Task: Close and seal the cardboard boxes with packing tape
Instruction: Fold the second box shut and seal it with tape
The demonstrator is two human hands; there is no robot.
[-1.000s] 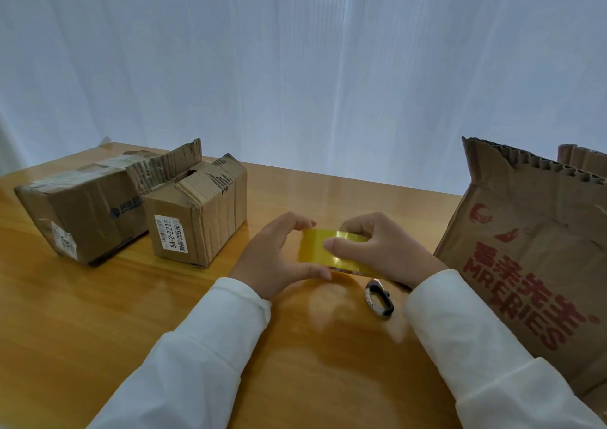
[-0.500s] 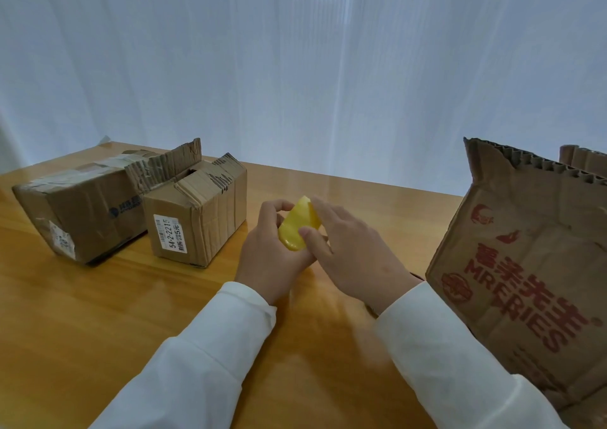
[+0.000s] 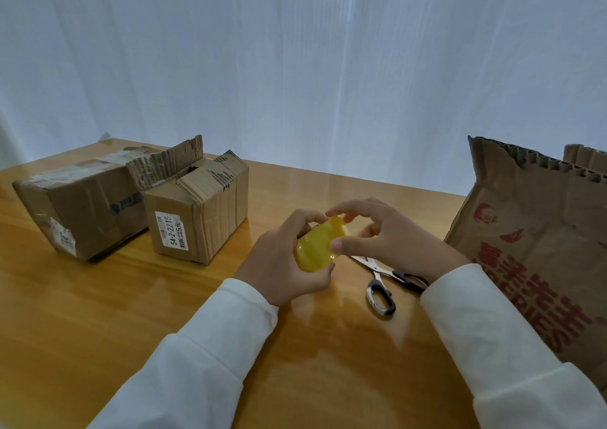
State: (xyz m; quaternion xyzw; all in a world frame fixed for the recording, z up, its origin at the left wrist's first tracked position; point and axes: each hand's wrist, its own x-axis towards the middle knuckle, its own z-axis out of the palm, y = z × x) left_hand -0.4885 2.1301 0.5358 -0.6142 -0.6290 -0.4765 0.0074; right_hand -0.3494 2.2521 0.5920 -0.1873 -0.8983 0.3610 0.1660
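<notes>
Packing tape roll (image 3: 317,244), yellow, up off the wooden table (image 3: 98,313) at centre, gripped in left hand (image 3: 282,264), fingers curled round it. Right hand (image 3: 391,235) pinching at its edge from three o'clock. Scissors (image 3: 381,284) lying flat beneath that wrist. Two cardboard boxes (image 3: 197,218) touching at ten o'clock, flaps ragged; big printed box (image 3: 532,248) at three o'clock.

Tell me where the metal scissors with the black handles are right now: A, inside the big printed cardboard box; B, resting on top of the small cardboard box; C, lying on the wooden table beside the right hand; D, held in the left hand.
C: the scissors lie flat on the wooden table, partly under the right hand, untouched.
</notes>
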